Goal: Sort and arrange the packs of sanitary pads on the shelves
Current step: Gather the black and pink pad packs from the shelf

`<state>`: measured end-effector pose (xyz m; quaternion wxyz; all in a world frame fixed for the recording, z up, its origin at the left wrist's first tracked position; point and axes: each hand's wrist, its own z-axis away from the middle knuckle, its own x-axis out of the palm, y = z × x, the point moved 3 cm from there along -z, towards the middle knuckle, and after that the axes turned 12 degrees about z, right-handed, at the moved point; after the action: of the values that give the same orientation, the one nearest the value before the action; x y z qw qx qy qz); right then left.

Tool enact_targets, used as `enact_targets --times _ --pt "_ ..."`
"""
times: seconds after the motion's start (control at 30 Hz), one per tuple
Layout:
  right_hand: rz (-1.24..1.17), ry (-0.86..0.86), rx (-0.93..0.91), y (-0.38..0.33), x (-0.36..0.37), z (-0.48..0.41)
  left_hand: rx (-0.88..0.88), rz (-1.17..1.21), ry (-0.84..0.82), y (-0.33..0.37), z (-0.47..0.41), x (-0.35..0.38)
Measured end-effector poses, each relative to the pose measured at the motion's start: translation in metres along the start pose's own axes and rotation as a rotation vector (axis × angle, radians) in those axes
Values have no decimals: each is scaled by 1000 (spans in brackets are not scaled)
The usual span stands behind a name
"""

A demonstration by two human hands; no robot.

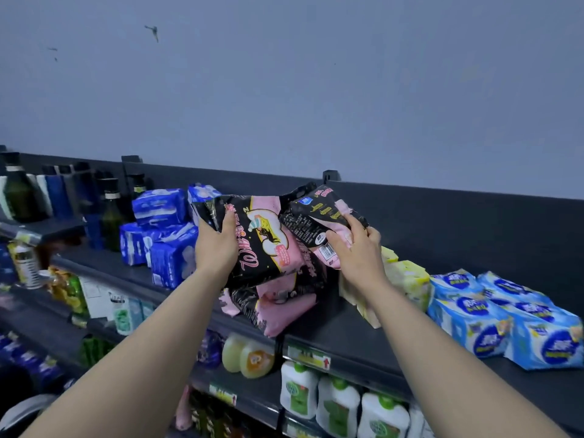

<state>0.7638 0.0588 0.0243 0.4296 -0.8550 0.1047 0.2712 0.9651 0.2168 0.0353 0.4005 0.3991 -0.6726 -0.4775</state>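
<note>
1. The left hand (218,245) grips a large black-and-pink pack (265,248) by its left edge. The right hand (358,248) pinches a smaller matching pack (316,216).
2. Below them, a loose pile (278,308) seems to overhang the front edge of the shelf (395,339).
3. Best laid flat and pushed back, between the dark blue packs (164,235) and the yellow packs (407,279).

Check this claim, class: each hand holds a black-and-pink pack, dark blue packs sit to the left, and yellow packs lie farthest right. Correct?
No: the head view shows light blue packs farthest right; the yellow packs lie just left of them. The rest holds.
</note>
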Motion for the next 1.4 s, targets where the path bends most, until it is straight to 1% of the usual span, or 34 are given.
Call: enact_targets --times 0.2,0.37,0.47,0.6,0.7,0.83,0.93,1.03,1.1,1.17,1.27,1.33,1.4 --pt "78 15 94 6 33 -54 30 37 85 -7 -62 27" --pt "118 0 159 13 65 -89 -30 31 234 -26 -102 41" --pt "179 -17 202 20 89 -108 -76 -18 224 -41 -114 50" --pt "266 -136 266 31 118 -121 -186 -215 160 -66 -132 55" --pt "289 -171 260 34 129 -124 -225 -339 99 -86 -152 50" --pt "343 -192 252 37 133 -126 -242 -370 10 -95 -171 44" --pt "451 -149 242 33 128 -124 -248 -376 -41 -88 -174 41" --pt "536 -74 166 25 123 -117 -189 -411 -113 -74 -168 36" --pt "605 -18 106 18 122 -113 -89 -466 -207 -68 -161 33" --pt "669 28 61 11 122 -109 14 -544 -335 -66 -154 34" --pt "698 -5 27 4 129 -107 83 -666 -489 -71 -147 38" --pt "685 -50 49 3 135 -106 63 -675 -525 -74 -149 39" --pt "685 -56 70 2 138 -105 52 -680 -532 -76 -154 39"
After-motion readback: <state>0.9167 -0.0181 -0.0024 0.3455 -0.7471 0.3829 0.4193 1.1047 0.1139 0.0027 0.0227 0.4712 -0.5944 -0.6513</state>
